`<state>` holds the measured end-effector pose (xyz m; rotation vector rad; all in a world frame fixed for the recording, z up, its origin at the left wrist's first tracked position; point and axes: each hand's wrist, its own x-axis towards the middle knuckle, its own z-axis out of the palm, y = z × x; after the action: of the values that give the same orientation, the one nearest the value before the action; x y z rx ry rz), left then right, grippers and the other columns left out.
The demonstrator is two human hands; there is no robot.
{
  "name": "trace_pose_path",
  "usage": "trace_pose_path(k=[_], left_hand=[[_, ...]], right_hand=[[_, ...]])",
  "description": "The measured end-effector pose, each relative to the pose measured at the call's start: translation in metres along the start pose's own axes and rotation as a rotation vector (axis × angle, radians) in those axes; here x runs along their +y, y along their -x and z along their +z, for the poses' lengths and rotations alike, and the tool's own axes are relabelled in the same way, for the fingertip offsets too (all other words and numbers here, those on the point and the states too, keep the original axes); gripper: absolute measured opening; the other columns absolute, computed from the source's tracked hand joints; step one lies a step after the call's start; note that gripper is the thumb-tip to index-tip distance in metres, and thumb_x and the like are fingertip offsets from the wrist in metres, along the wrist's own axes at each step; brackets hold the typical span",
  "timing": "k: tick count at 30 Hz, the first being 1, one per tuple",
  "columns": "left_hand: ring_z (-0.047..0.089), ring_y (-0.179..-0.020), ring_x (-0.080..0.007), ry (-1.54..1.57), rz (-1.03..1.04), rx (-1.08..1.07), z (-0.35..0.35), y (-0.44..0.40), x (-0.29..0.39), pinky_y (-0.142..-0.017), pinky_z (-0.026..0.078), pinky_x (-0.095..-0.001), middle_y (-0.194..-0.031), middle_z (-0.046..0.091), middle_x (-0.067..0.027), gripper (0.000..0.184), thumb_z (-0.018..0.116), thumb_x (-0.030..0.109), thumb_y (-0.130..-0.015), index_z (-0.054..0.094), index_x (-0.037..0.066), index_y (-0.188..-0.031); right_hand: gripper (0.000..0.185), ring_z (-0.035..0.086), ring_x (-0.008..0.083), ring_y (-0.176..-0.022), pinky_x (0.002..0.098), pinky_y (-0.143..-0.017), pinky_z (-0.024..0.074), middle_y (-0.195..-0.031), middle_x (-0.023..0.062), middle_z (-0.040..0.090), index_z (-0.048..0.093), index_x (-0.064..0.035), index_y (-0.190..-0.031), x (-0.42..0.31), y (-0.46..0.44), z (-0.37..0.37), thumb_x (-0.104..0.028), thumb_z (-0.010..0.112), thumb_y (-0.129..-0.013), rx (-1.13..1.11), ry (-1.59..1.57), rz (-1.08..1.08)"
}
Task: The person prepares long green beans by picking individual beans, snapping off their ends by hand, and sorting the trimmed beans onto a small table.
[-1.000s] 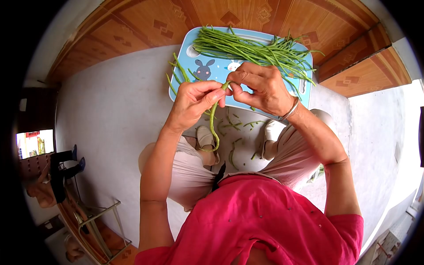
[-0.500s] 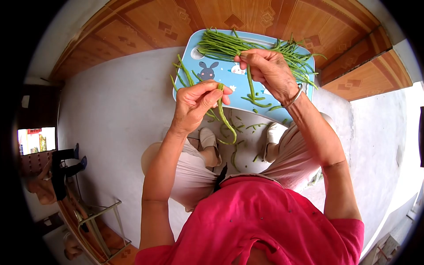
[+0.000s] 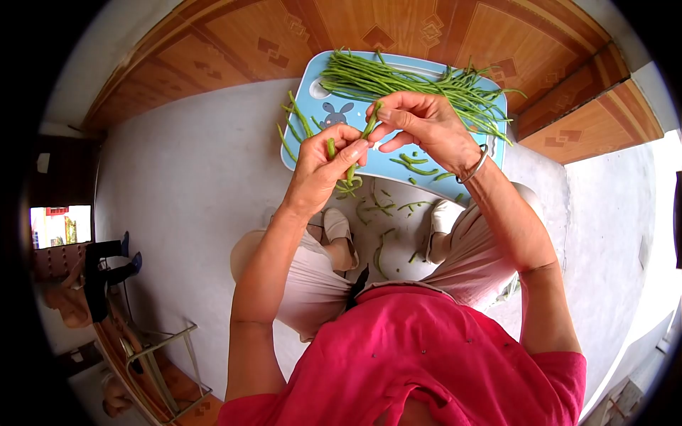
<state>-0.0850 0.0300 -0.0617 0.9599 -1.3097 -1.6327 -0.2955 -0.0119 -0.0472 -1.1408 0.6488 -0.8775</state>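
Observation:
My left hand (image 3: 321, 165) is closed around green beans, and short lengths stick out above and below its fingers. One green bean (image 3: 371, 122) slants up from it toward my right hand (image 3: 426, 128). There the thumb and forefinger pinch its upper end, while the other fingers are loosely bent. Both hands are over the near part of a blue tabletop (image 3: 440, 188) with a rabbit picture. Behind them lies a large pile of long green beans (image 3: 383, 78). Short bean pieces (image 3: 413, 165) lie beside my right hand, and several longer beans (image 3: 298, 117) lie at the left edge.
Bean scraps (image 3: 380, 252) are scattered on the grey floor (image 3: 192, 184) between my shoes (image 3: 337, 227). Wooden panels (image 3: 249, 42) stand behind the table. At far left another person's legs (image 3: 106, 270) show near a metal-framed piece of furniture (image 3: 167, 355).
My hands have come together; the right has moved left and slightly nearer. The bean that hung from my left hand is now gathered in it, and the right pinches a bean end beside it.

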Motion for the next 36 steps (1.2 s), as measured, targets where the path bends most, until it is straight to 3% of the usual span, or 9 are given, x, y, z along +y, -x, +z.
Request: trace_pose_path(k=[4,7,12,15,18,25,29,35,36], left_hand=[[0.044,-0.058,-0.0025,0.008,-0.03,0.016,0.0,0.001,0.004,-0.05,0.029,-0.0173,-0.07,0.055,0.0008,0.016,0.059,0.016,-0.092,0.061,0.001,-0.094],[0.043,-0.057,-0.0024,-0.054,-0.028,0.011,0.001,0.002,0.003,-0.05,0.03,-0.0175,-0.068,0.054,0.0015,0.015,0.059,0.015,-0.092,0.062,0.0,-0.091],[0.042,-0.057,-0.002,-0.156,0.018,0.024,0.001,-0.001,0.001,-0.05,0.03,-0.0178,-0.067,0.054,0.0017,0.016,0.059,0.015,-0.092,0.063,0.0,-0.091],[0.042,-0.057,-0.002,-0.173,0.008,0.045,0.004,-0.001,0.0,-0.05,0.031,-0.0181,-0.067,0.054,0.0013,0.016,0.058,0.015,-0.093,0.063,0.0,-0.092],[0.043,-0.057,-0.0021,-0.128,0.015,0.071,0.006,-0.003,-0.002,-0.05,0.031,-0.0183,-0.069,0.055,0.0007,0.016,0.057,0.015,-0.094,0.062,0.0,-0.094],[0.047,-0.062,-0.0043,-0.126,0.124,0.039,0.011,-0.003,-0.001,-0.054,0.034,-0.0186,-0.072,0.057,-0.001,0.017,0.056,0.015,-0.094,0.061,-0.002,-0.097],[0.049,-0.065,-0.0055,-0.071,0.131,0.007,0.014,0.002,-0.002,-0.056,0.035,-0.0192,-0.073,0.057,-0.0028,0.019,0.056,0.015,-0.095,0.06,-0.003,-0.101],[0.035,-0.057,-0.001,0.052,0.136,0.13,-0.001,0.002,0.012,-0.052,0.027,-0.0182,-0.081,0.061,-0.0048,0.02,0.056,0.014,-0.094,0.062,-0.002,-0.104],[0.035,-0.058,-0.0008,0.07,0.129,0.128,-0.002,0.003,0.011,-0.052,0.027,-0.0181,-0.082,0.062,-0.0049,0.02,0.056,0.015,-0.094,0.062,-0.002,-0.104]], right_hand=[[0.023,0.065,0.0183,-0.091,0.0302,-0.075,0.0563,-0.107,0.0078,0.064,0.063,-0.0017,-0.111,-0.006,0.001,-0.005,-0.007,0.061,-0.089,0.087,0.574,-0.399],[0.025,0.064,0.0205,-0.092,0.0307,-0.076,0.0543,-0.103,0.0077,0.065,0.065,-0.0044,-0.109,-0.007,0.003,-0.007,-0.004,0.065,-0.084,-0.078,0.931,-0.693],[0.014,0.062,0.028,-0.07,0.0365,-0.059,0.0505,-0.087,0.0076,0.063,0.067,-0.0037,-0.092,0.001,0.005,-0.006,-0.01,0.067,-0.08,-0.111,1.106,-0.723],[0.011,0.062,0.0291,-0.069,0.0369,-0.056,0.0494,-0.086,0.0098,0.062,0.065,-0.0015,-0.085,0.008,0.006,-0.001,-0.009,0.068,-0.078,-0.014,1.238,-0.735],[0.01,0.062,0.0177,-0.061,0.0303,-0.055,0.0506,-0.081,0.0075,0.064,0.062,-0.001,-0.086,0.019,0.004,0.009,-0.003,0.067,-0.077,0.144,1.138,-0.665],[0.013,0.054,0.0084,-0.05,0.0236,-0.047,0.0447,-0.063,0.0045,0.06,0.06,0.0027,-0.074,0.031,-0.015,0.017,-0.009,0.063,-0.079,0.296,0.21,-0.096],[0.014,0.052,0.0064,-0.053,0.0216,-0.048,0.0431,-0.067,0.0015,0.059,0.063,0.002,-0.083,0.035,-0.031,-0.013,-0.012,0.062,-0.083,0.329,0.297,-0.047],[0.024,0.062,0.0137,-0.069,0.0271,-0.066,0.0518,-0.084,0.0074,0.068,0.07,-0.0073,-0.103,0.054,-0.016,-0.019,-0.007,0.061,-0.081,-0.07,0.835,-0.189],[0.024,0.064,0.0185,-0.074,0.0302,-0.072,0.0521,-0.091,0.009,0.069,0.07,-0.0086,-0.103,0.053,-0.01,-0.02,-0.006,0.063,-0.079,-0.162,0.929,-0.043]])
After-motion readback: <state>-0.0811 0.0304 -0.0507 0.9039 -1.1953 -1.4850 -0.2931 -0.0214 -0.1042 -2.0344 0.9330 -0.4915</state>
